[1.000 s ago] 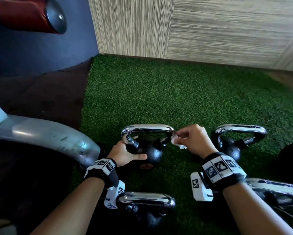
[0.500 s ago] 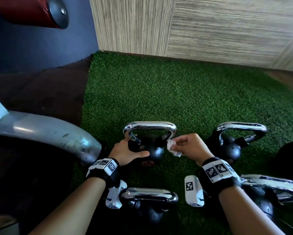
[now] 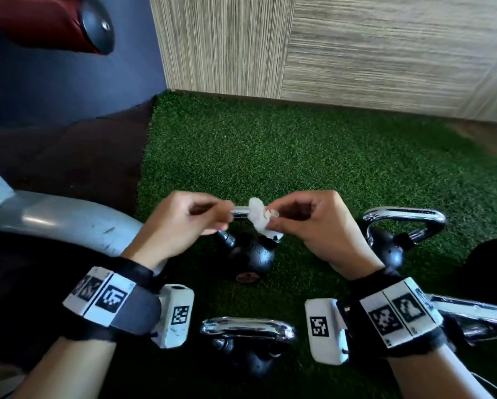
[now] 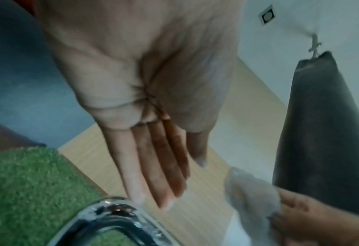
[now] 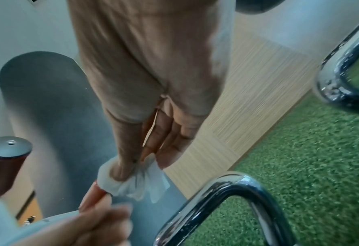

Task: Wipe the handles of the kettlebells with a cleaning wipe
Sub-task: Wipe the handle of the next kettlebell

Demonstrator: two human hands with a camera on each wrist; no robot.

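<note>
A black kettlebell [image 3: 253, 256] with a chrome handle [image 3: 240, 211] stands on the green turf [image 3: 299, 154] at the centre. My right hand [image 3: 273, 220] is raised over that handle and pinches a crumpled white wipe [image 3: 257, 214] between thumb and fingers. The wrist views show the same wipe [image 5: 136, 183] [image 4: 250, 188]. My left hand [image 3: 218, 217] hovers just left of the wipe with fingers loosely extended [image 4: 163, 174] and holds nothing. Whether its fingertips touch the wipe is unclear. Neither hand is on the kettlebell.
A second kettlebell [image 3: 385, 251] stands to the right, and a third handle [image 3: 247, 326] lies near me between my wrists. A fourth handle [image 3: 477, 315] shows at the lower right. A grey machine frame [image 3: 63, 223] curves in from the left under a red padded roller [image 3: 48, 24]. A wood-panel wall [image 3: 356, 53] bounds the turf.
My left hand has let go of the kettlebell's body and risen. My right hand has lifted the wipe off the handle's right end. Both hands now meet above the handle.
</note>
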